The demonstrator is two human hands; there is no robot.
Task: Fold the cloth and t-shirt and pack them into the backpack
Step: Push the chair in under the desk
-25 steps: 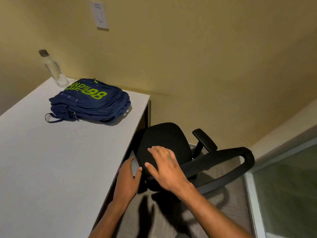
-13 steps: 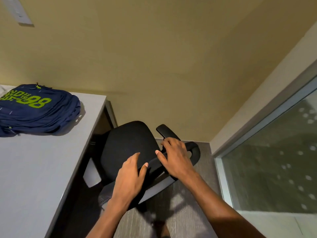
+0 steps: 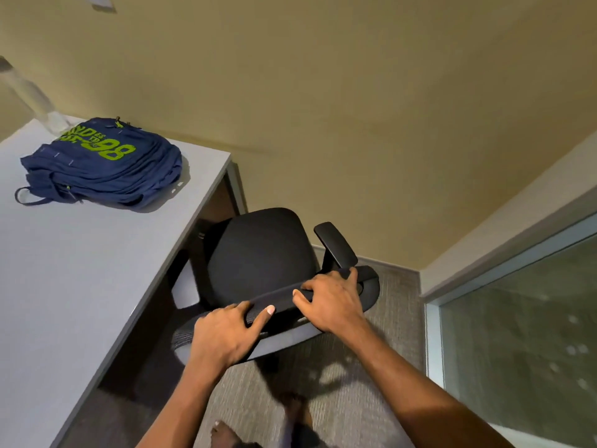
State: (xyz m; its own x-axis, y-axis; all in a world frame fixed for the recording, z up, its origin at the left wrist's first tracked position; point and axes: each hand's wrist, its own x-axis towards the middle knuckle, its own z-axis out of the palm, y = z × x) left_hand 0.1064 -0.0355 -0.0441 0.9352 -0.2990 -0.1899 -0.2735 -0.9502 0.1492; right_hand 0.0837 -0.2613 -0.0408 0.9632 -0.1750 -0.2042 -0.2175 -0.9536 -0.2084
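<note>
Chair (image 3: 258,253) turned beside white desk (image 3: 80,270) bearing backpack (image 3: 106,169).

The bottle (image 3: 30,92) at the tabletop's (image 3: 64,286) far corner is smeared with blur and cut by the left edge. The tabletop itself runs off the left and bottom edges. A wall plate (image 3: 102,2) is clipped by the top edge. The backpack's (image 3: 106,176) green lettering is only partly legible. The left hand's (image 3: 223,337) fingers (image 3: 235,310) curl over the chair's (image 3: 258,253) backrest, their tips hidden. The chair's base is hidden beneath the seat. A blurred foot (image 3: 226,434) is cut by the bottom edge.
</note>
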